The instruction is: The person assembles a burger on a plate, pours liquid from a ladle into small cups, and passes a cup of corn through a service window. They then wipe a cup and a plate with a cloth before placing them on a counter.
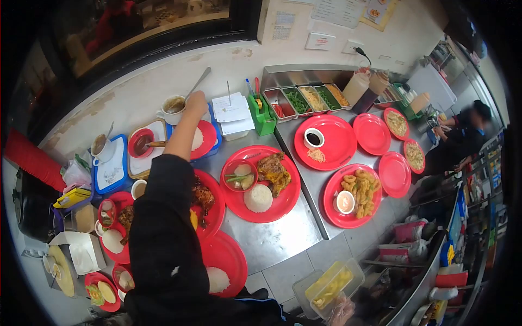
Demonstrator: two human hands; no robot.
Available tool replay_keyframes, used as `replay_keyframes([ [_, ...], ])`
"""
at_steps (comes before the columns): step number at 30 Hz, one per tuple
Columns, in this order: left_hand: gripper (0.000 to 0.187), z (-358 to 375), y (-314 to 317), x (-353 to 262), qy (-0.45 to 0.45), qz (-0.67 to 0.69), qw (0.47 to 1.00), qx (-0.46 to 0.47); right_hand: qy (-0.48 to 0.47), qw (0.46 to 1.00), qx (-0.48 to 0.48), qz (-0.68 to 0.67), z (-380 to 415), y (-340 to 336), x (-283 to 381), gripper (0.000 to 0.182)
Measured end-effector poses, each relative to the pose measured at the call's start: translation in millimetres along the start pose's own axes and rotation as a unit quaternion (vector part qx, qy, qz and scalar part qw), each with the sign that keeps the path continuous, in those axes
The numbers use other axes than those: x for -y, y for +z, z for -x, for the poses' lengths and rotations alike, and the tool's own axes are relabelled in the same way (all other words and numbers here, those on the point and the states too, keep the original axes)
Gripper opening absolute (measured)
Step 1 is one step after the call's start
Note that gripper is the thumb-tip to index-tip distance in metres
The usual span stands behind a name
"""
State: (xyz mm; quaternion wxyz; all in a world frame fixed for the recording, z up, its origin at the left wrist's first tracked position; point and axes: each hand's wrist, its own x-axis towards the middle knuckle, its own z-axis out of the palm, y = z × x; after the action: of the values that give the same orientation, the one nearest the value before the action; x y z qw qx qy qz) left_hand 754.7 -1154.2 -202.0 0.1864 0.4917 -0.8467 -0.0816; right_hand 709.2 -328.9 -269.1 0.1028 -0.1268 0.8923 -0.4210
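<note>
My left hand (196,104) is bare and closed round a metal spoon (202,77) at a white cup of brown sauce (174,105) near the wall. Below the wrist is a red plate (207,139) with rice. At the bottom edge my right hand (341,311), in a clear plastic glove, is closed at the corner of a clear container (356,275) of yellow food. The fingers there are partly hidden. My black left sleeve covers parts of the red plates under it. Beside it, another red plate (286,205) carries rice, grilled meat and a bowl of vegetables.
Several red plates, one with fried rings (361,193), stand on the right counter (321,212). Metal topping trays (296,101) and sauce bottles (357,88) line the wall. Left are blue trays (110,168) and an open white box (84,252). A co-worker (462,133) stands far right.
</note>
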Motion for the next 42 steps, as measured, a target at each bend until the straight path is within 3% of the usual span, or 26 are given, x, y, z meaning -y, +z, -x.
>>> replay_keyframes([
  [2, 0.021, 30.4, -48.3, -23.7, 0.068, 0.017, 0.997, -0.037, -0.004, 1.0, -0.005, -0.006, 0.5, -2.1, 2.1, 0.033],
  [3, 0.023, 61.0, -71.5, -44.9, 0.102, 0.043, 0.992, -0.067, -0.029, 0.999, -0.023, -0.036, -5.3, 0.6, 14.5, 0.024],
  [5, 0.03, 133.7, -93.9, -86.6, 0.161, 0.149, 0.974, -0.06, -0.077, 0.991, -0.059, -0.095, -16.7, 11.8, 51.8, 0.036],
  [7, 0.03, 230.4, -120.8, -140.5, 0.151, 0.325, 0.92, 0.156, -0.052, 0.994, -0.037, -0.087, -17.5, 2.9, 106.6, 0.036],
  [8, 0.031, 270.8, -96.1, -149.8, 0.238, 0.341, 0.892, 0.175, -0.058, 0.997, -0.007, -0.058, -13.5, -3.4, 110.8, 0.036],
  [10, 0.036, 368.7, -85.8, -189.9, 0.203, 0.494, 0.775, 0.337, -0.059, 0.997, 0.022, -0.033, -0.6, -14.5, 115.0, 0.036],
  [11, 0.041, 401.5, -85.6, -202.6, 0.207, 0.434, 0.757, 0.443, -0.062, 0.997, 0.029, -0.02, 3.7, -18.2, 117.5, 0.036],
  [13, 0.048, 469.3, -67.3, -224.9, 0.017, 0.592, 0.574, 0.565, -0.071, 0.997, 0.032, -0.008, 8.3, -29.0, 115.0, 0.035],
  [16, 0.051, 530.9, -77.7, -246.7, 0.0, 0.608, 0.604, 0.515, -0.039, 0.996, 0.071, 0.048, 23.2, -51.1, 108.6, 0.031],
  [20, 0.049, 576.2, -93.3, -262.0, -0.065, 0.583, 0.635, 0.502, -0.178, 0.98, 0.015, 0.088, 43.0, -68.4, 101.6, 0.033],
  [21, 0.049, 586.7, -88.4, -262.6, -0.064, 0.574, 0.631, 0.518, -0.137, 0.985, 0.043, 0.091, 43.9, -73.1, 102.4, 0.034],
  [23, 0.053, 610.5, -68.5, -261.5, -0.108, 0.659, 0.539, 0.514, -0.095, 0.991, 0.064, 0.072, 49.3, -79.8, 94.4, 0.035],
  [24, 0.053, 617.9, -74.6, -264.9, -0.108, 0.657, 0.532, 0.523, -0.101, 0.992, 0.056, 0.05, 53.8, -79.3, 90.2, 0.037],
  [26, 0.049, 627.3, -98.3, -269.6, -0.122, 0.721, 0.466, 0.498, -0.143, 0.987, 0.058, 0.053, 56.8, -78.0, 71.3, 0.038],
  [27, 0.049, 634.5, -108.3, -270.9, -0.12, 0.724, 0.465, 0.495, -0.193, 0.978, 0.065, 0.049, 58.3, -80.7, 76.0, 0.04],
  [29, 0.045, 641.5, -125.0, -270.0, -0.14, 0.741, 0.474, 0.455, -0.189, 0.975, 0.114, 0.024, 65.1, -102.5, 92.8, 0.033],
  [31, 0.045, 651.0, -122.8, -262.2, -0.146, 0.745, 0.478, 0.442, -0.301, 0.951, -0.061, 0.033, 68.9, -111.5, 95.2, 0.017],
  [32, 0.045, 654.4, -118.3, -259.0, -0.146, 0.747, 0.485, 0.43, -0.361, 0.926, -0.094, 0.058, 67.1, -120.8, 98.0, 0.015],
  [33, 0.045, 654.6, -117.0, -258.0, -0.145, 0.748, 0.492, 0.422, -0.358, 0.927, -0.101, 0.052, 70.8, -126.0, 110.2, 0.015],
  [35, 0.045, 655.5, -123.8, -256.7, -0.138, 0.747, 0.488, 0.429, -0.394, 0.905, -0.16, -0.033, 85.8, -138.1, 135.2, 0.023],
  [36, 0.045, 658.5, -125.7, -257.7, -0.137, 0.756, 0.477, 0.427, -0.453, 0.873, -0.173, 0.046, 93.0, -141.8, 142.6, 0.034],
  [37, 0.045, 659.3, -126.5, -260.0, -0.134, 0.755, 0.476, 0.43, -0.451, 0.873, -0.178, 0.048, 98.2, -136.2, 142.9, 0.034],
  [39, 0.045, 661.1, -128.2, -262.2, -0.158, 0.77, 0.468, 0.404, -0.573, 0.788, -0.087, 0.206, 112.0, -120.3, 141.9, 0.039],
  [40, 0.045, 661.2, -124.0, -261.9, -0.155, 0.771, 0.468, 0.403, -0.575, 0.787, -0.089, 0.206, 120.8, -113.9, 144.5, 0.039],
  [42, 0.046, 660.8, -112.2, -258.4, -0.155, 0.797, 0.416, 0.41, -0.551, 0.799, 0.06, 0.235, 135.9, -104.8, 149.6, 0.038],
])
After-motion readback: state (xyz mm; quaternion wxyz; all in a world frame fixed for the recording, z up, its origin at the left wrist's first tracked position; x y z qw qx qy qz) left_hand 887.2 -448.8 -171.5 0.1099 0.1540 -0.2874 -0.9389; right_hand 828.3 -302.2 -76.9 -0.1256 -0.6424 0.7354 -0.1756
